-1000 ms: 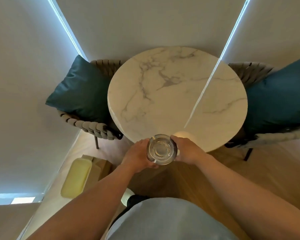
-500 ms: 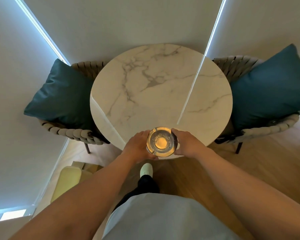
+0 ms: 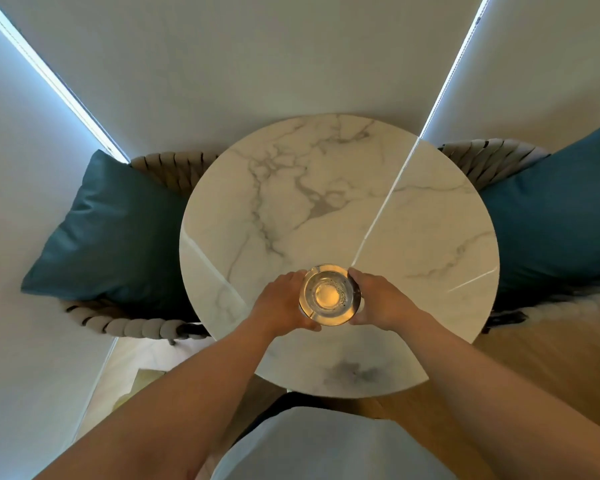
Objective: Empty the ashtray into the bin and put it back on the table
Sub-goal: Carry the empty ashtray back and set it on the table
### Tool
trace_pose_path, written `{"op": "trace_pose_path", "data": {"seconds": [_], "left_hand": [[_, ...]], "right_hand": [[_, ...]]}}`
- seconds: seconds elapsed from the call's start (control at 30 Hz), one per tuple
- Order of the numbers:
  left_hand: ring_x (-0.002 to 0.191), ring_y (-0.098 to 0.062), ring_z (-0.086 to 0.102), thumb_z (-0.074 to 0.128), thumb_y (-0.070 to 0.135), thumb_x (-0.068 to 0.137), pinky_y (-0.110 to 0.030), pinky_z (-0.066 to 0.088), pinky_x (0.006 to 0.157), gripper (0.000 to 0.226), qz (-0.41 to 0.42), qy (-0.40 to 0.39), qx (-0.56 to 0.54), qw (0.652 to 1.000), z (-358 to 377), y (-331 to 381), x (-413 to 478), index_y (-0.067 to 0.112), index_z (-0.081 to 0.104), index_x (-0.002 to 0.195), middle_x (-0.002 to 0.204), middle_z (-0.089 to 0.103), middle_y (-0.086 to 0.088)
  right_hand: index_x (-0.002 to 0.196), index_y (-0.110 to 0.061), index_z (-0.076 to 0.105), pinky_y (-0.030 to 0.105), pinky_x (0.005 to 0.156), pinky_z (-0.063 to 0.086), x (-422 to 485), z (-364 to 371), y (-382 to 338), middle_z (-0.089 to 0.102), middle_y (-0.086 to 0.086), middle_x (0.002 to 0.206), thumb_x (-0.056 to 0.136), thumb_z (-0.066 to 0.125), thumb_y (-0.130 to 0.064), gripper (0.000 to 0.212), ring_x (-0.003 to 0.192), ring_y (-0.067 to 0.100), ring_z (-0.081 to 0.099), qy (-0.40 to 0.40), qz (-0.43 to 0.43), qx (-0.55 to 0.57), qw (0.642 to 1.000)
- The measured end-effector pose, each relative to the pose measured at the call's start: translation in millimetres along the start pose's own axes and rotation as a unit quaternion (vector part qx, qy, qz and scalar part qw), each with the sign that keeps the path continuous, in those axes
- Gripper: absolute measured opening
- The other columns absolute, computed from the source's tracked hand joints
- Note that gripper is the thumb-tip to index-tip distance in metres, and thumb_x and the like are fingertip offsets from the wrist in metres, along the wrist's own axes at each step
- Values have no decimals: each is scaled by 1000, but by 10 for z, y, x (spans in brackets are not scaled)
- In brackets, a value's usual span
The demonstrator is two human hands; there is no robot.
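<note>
Left hand (image 3: pixel 280 303) and right hand (image 3: pixel 378 299): each cupped, grasping opposite sides of glass ashtray (image 3: pixel 328 294); forearms extended forward. Ashtray: upright, over marble table (image 3: pixel 413 216), toward near edge.

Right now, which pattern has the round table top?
White marble with grey veins, on the table; head view.

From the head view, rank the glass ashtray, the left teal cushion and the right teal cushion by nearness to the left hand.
1. Glass ashtray: held against the left hand, over the marble table.
2. Left teal cushion: on the chair to that hand's left.
3. Right teal cushion: across the table, past the right hand.
</note>
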State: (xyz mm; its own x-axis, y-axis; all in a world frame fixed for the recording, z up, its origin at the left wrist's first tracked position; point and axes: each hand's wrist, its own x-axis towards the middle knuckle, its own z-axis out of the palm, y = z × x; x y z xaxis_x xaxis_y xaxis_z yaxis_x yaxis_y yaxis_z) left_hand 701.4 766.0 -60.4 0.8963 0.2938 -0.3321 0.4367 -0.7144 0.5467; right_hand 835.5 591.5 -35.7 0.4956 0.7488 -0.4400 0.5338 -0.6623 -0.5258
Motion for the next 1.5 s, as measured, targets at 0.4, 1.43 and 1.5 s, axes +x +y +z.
{"op": "trace_pose_path", "data": {"seconds": [0.4, 1.43, 1.5], "left_hand": [[116, -20, 52, 91, 48, 49, -41, 45, 95, 104, 5, -22, 14, 1000, -256, -71, 810, 27, 41, 137, 128, 57, 3], [140, -26, 24, 90, 52, 51, -38, 24, 114, 115, -29, 4, 106, 994, -42, -119, 1843, 17, 32, 144, 147, 31, -5], [140, -26, 24, 89, 52, 51, -38, 24, 115, 115, -29, 2, 108, 994, -52, -123, 1849, 16, 32, 144, 147, 31, -5]], "right_hand": [[125, -17, 48, 44, 87, 53, 698, -292, 132, 64, 3, 115, 58, 91, -31, 80, 105, 26, 61, 6, 39, -5, 999], [147, -13, 30, 41, 93, 48, 1602, -369, 721, 43, 11, 131, 65, 84, -38, 101, 118, 31, 45, 34, 29, -116, 992], [147, -13, 29, 40, 94, 48, 1603, -367, 714, 43, 11, 131, 65, 84, -39, 102, 118, 31, 45, 35, 30, -115, 992]]}}
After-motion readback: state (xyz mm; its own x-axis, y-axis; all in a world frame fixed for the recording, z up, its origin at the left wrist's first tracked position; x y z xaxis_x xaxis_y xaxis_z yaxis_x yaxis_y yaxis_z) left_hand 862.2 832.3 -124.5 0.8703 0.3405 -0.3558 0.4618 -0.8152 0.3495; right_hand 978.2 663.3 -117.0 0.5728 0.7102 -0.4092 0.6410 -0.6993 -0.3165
